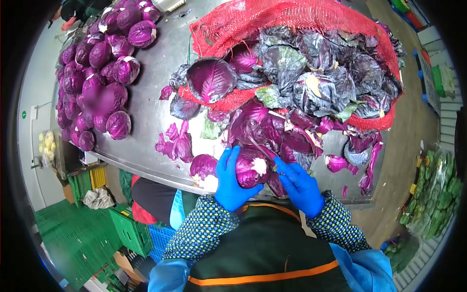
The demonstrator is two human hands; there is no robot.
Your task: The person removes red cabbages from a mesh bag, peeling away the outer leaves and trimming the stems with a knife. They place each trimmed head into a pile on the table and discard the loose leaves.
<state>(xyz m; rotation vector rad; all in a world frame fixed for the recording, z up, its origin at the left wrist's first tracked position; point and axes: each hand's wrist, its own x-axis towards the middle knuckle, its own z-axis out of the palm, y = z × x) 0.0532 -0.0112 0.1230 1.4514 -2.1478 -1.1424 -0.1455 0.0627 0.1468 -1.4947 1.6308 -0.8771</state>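
Note:
A purple cabbage with a pale cut stem end sits at the table's near edge. My blue-gloved left hand grips it from the left, thumb underneath and fingers over the top. In my right hand, also gloved in blue, is a knife; its thin blade points up and left over the cabbage. The handle is hidden by my fingers. Loose purple leaves lie heaped just beyond both hands. Left of my left hand rests another cabbage beside a white cut piece.
A red mesh sack holds dark, wilted outer leaves at the back. Many trimmed cabbages are piled on the left of the metal table. Green crates stand at lower left. Bagged green vegetables are at right.

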